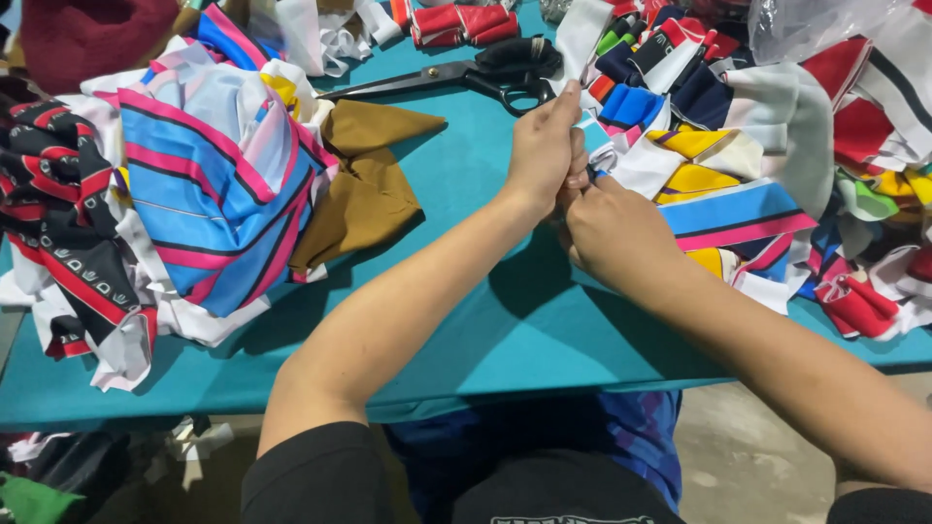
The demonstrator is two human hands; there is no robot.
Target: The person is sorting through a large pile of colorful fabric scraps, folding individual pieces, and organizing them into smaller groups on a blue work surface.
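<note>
Both my hands meet above the middle of the teal table (485,320). My left hand (544,146) is closed around a narrow white fabric strip (580,39) that rises from its fist. My right hand (612,233) sits just below and to the right, fingers curled, pinching the lower end of the same strip. The part of the strip between the two fists is hidden. Black scissors (485,73) lie on the table just behind my left hand.
A heap of blue, pink and white striped fabric (218,184) fills the left side, with black-red cloth (58,213) at its edge and a brown piece (364,184) beside it. Mixed coloured scraps (777,175) pile at the right. A clear plastic bag (815,24) lies at the back right.
</note>
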